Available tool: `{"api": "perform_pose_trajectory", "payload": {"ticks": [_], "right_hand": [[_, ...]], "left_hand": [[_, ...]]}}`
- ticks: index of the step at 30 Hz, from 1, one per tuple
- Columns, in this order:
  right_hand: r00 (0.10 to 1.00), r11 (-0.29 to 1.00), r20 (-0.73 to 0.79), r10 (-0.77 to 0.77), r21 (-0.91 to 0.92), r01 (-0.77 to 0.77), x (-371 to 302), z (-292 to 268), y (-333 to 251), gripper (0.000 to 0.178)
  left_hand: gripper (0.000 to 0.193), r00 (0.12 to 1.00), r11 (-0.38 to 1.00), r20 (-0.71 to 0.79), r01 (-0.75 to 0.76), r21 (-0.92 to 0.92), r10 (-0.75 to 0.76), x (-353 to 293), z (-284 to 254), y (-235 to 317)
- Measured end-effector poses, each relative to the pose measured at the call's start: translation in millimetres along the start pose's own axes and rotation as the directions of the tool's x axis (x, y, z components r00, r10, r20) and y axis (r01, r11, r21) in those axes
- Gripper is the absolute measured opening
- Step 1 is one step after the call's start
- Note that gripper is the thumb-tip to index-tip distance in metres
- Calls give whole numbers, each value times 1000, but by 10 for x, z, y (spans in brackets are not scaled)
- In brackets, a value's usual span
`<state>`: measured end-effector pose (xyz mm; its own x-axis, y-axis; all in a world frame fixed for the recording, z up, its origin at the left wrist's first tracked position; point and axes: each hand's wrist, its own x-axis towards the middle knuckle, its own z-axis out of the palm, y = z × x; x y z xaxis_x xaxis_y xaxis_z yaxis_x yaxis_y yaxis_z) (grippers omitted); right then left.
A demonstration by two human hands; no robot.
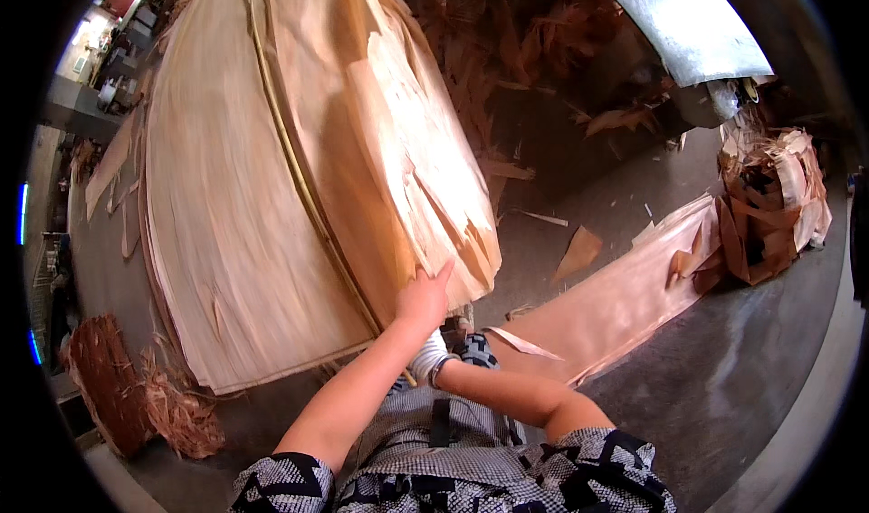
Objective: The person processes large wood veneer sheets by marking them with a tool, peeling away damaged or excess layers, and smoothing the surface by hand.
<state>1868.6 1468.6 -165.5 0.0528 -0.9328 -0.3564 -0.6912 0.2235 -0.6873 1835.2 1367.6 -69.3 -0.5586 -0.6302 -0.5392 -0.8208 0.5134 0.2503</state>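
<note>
A large stack of pale wood veneer sheets rises before me, its near edge close to my body. My bare left hand is at the near right part of the stack, fingers closed on the torn, folded edge of a top veneer sheet. Beneath my left forearm is my right hand in a white striped glove. Its fingers are hidden, so whether it holds anything does not show. Along the stack runs a long thin stick, its near end close to the right glove.
On the floor to the right lies a long veneer strip, leading to a crumpled veneer bundle. Darker veneer scraps are heaped beyond, beside a shiny metal sheet. A reddish bark-like piece stands at the lower left.
</note>
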Motion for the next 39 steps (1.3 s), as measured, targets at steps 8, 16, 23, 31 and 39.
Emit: {"api": "perform_pose_trajectory", "payload": {"ticks": [8, 16, 23, 31, 39], "right_hand": [[995, 956, 58, -79, -278, 92, -376, -407, -673, 21], [841, 885, 287, 459, -65, -461, -68, 1328, -68, 37], [932, 935, -72, 354, 8, -355, -18, 1440, -860, 28], [938, 866, -207, 277, 478, -150, -344, 912, -994, 37], [929, 496, 83, 360, 827, -266, -594, -300, -2762, 17]], "left_hand": [[14, 952, 763, -286, -101, -638, -113, -591, -416, -1097], [12, 931, 416, -98, 61, -907, -350, -1525, -817, -3470], [14, 842, 585, -256, 85, -806, -475, -2243, 20, -5084], [7, 839, 565, -213, 129, -815, -500, -2297, 1404, -5355], [12, 874, 319, -32, 142, -937, -485, -2394, 1091, -4548]]}}
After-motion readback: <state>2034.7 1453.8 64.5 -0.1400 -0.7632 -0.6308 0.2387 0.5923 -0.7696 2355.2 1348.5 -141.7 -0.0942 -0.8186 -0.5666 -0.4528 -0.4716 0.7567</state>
